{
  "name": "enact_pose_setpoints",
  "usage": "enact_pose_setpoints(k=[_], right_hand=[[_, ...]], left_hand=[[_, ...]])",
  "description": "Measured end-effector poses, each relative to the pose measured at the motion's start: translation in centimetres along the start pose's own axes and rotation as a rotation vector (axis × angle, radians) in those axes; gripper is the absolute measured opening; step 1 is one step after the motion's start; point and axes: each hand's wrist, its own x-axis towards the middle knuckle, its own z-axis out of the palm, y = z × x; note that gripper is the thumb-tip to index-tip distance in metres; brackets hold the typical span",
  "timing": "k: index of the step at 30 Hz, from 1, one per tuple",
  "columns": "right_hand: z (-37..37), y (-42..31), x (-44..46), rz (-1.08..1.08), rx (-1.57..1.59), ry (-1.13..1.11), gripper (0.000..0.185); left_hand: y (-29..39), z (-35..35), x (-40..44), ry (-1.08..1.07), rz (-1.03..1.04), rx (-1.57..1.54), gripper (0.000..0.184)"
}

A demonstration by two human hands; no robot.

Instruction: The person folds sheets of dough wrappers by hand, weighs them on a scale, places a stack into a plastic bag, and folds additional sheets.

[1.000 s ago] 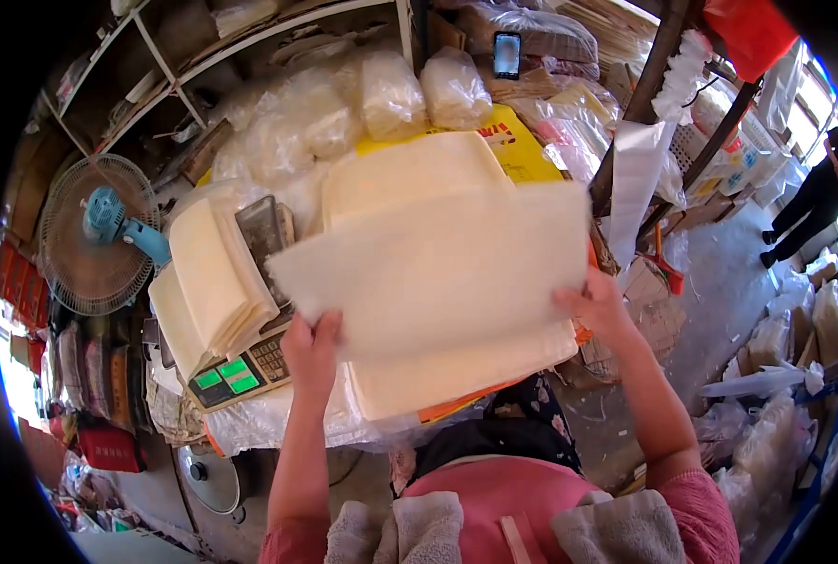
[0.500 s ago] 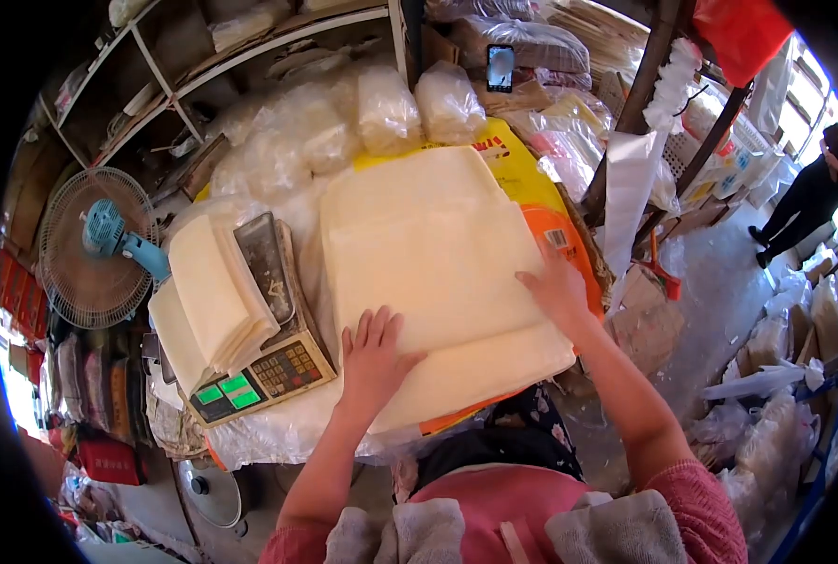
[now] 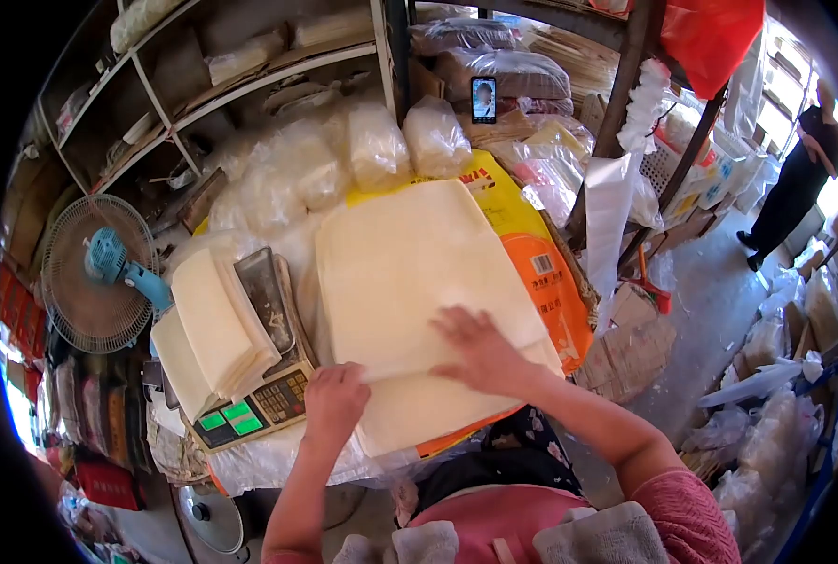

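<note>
A wide pile of thin, flexible cream sheets [image 3: 419,254] lies in front of me, with a folded layer across its near part. At the pile's left edge, my left hand [image 3: 336,402] is closed, its fingers curled at the edge of the fold. My right hand [image 3: 483,353] is over the near middle of the pile with its fingers spread, slightly blurred by motion. To the left, a folded bundle of similar sheets [image 3: 220,315] rests on a digital scale [image 3: 283,390] with lit green displays.
Yellow and orange printed sacking [image 3: 549,282] lies under the pile. Filled clear plastic bags [image 3: 379,146] line the far side beside a phone [image 3: 484,100]. A blue fan [image 3: 109,254] stands left; a person in dark clothes [image 3: 788,193] stands far right.
My right hand has moved from the pile's right edge leftward to its middle. My left hand, flat before, has shifted left and curled at the edge. The view has tilted up slightly.
</note>
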Motion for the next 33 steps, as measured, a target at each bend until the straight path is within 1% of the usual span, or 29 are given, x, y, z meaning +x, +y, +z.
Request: enact_pose_setpoints(k=[1, 2, 3, 5, 6, 9, 10, 11, 13, 15, 16, 17, 18, 19, 21, 24, 27, 30, 33], right_hand=[[-0.4, -1.9, 0.4, -0.151, 0.047, 0.068, 0.05], [-0.8, -3.5, 1.2, -0.171, -0.025, 0.03, 0.051], [-1.4, -4.4, 1.7, -0.19, -0.097, -0.011, 0.053], [-2.8, -4.5, 2.1, -0.247, -0.039, 0.204, 0.051], [-3.5, -4.6, 2.3, -0.277, -0.01, 0.311, 0.05], [-7.2, -3.9, 0.0, -0.584, 0.051, 0.422, 0.044], [-7.2, -3.6, -1.4, -0.524, 0.074, 0.406, 0.038], [-6.4, -2.8, -2.5, -0.478, 0.124, 0.347, 0.038], [-3.0, 0.1, -4.4, -0.379, 0.23, 0.223, 0.037], [0.2, 3.3, -6.5, -0.248, 0.581, 0.08, 0.035], [0.0, 4.0, -6.7, -0.186, 0.708, 0.035, 0.036], [0.0, 4.4, -7.1, 0.079, 0.912, -0.026, 0.03], [0.0, 4.6, -6.7, 0.433, 0.877, -0.05, 0.025], [0.0, 4.7, -6.1, 0.48, 0.913, -0.027, 0.029], [-0.3, 4.6, -4.1, 0.558, 0.973, 0.05, 0.037], [-1.1, 3.9, -1.9, 0.551, 0.489, 0.013, 0.046], [0.3, 4.8, -1.3, 0.537, 0.486, 0.048, 0.063], [-0.9, 3.2, -0.4, 0.504, 0.266, 0.055, 0.084], [-2.1, 2.6, 0.0, 0.021, -0.09, 0.23, 0.097]], left_hand=[[1.4, -1.5, 0.4, 0.0, 0.007, -0.027, 0.024], [2.8, -2.6, 0.8, 0.053, 0.069, -0.091, 0.025], [3.6, -2.8, 1.3, 0.217, 0.028, -0.13, 0.03], [4.5, -2.8, 1.9, 0.544, -0.056, -0.21, 0.038], [3.5, -2.0, 1.6, 0.615, -0.202, -0.333, 0.051], [0.8, 1.6, -0.4, 0.516, -0.569, -1.017, 0.059], [-1.6, 5.4, -2.7, 0.457, -0.496, -0.897, 0.06], [-3.2, 8.4, -4.7, 0.399, -0.426, -0.778, 0.061], [-1.5, 7.1, -2.6, 0.601, -0.64, -1.295, 0.064], [-2.3, 5.7, -3.1, 0.338, -0.238, -0.991, 0.046], [-2.9, 4.9, -3.8, 0.198, -0.049, -0.833, 0.038], [-3.1, 4.0, -4.1, 0.052, 0.137, -0.673, 0.031], [-1.1, 2.6, -3.4, 0.018, -0.155, -0.652, 0.02], [-0.3, 2.8, -3.3, 0.033, -0.596, -0.921, 0.027], [0.3, 1.2, -0.8, -0.189, -0.825, -0.892, 0.049], [0.7, 4.1, -0.7, 0.142, -0.592, -0.524, 0.072], [2.0, 3.3, 0.8, 0.133, -0.159, -0.008, 0.087], [3.8, 3.4, 0.6, -0.194, -0.152, 0.081, 0.083], [3.1, 3.8, 0.6, -0.17, -0.1, 0.08, 0.083]])
